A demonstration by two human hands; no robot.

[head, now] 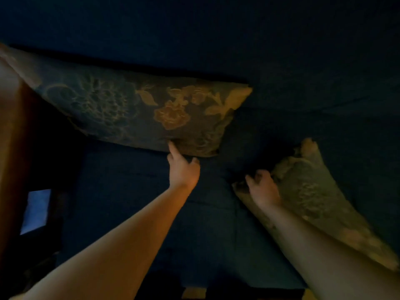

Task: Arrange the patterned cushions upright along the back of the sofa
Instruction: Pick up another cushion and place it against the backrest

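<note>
The scene is dim. A dark cushion with gold flowers (pixel 138 111) leans upright against the back of the dark blue sofa (pixel 303 61), at the left. My left hand (pixel 183 167) is just below its lower edge, index finger touching the fabric, holding nothing. A second patterned cushion (pixel 313 191) lies tilted on the seat at the right. My right hand (pixel 263 189) grips its near left corner, and my forearm covers part of its edge.
The sofa's seat (pixel 151 213) stretches between my arms. A brown wooden surface (pixel 13 148) stands at the far left edge. A small pale blue patch (pixel 35 211) shows low on the left.
</note>
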